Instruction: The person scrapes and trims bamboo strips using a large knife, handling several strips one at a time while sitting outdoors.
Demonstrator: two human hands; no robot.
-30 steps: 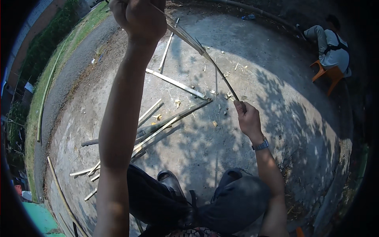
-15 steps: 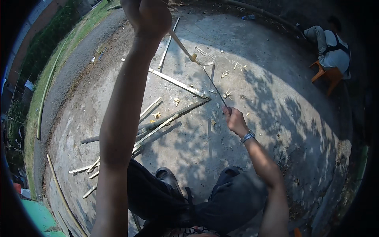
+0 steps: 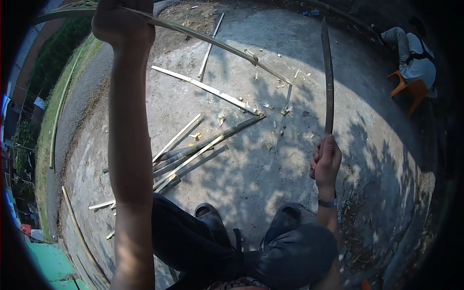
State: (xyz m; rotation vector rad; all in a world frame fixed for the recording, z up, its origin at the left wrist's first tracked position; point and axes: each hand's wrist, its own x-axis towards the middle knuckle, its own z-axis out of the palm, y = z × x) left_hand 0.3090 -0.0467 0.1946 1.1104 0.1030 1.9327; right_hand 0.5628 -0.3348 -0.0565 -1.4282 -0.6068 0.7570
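At the upper left my raised left hand [image 3: 124, 23] is closed around a long split bamboo strip [image 3: 212, 42]. The strip slants from the top left edge down to the right, past a joint, and its thin end hangs above the ground. My right hand [image 3: 328, 157], below a wrist with a metal watch [image 3: 327, 201], grips the handle of a long machete [image 3: 329, 82]. Its dark, narrow blade points away from me, nearly straight, apart from the strip. Between my hands, pale bamboo strips [image 3: 205, 89] and darker bamboo lengths [image 3: 237, 126] lie on the concrete.
Shavings [image 3: 222, 119] are scattered over the concrete ground [image 3: 270, 179]. My sandalled feet [image 3: 211, 220] stand close in front. At the far right a person [image 3: 414, 63] sits on an orange plastic stool [image 3: 411, 89]. Bamboo poles [image 3: 79, 237] lie at the left, near a grass verge.
The machete has come away from the bamboo strip and swung to the right, blade now pointing away from me. My left hand has moved left with the strip, which lies more sideways.
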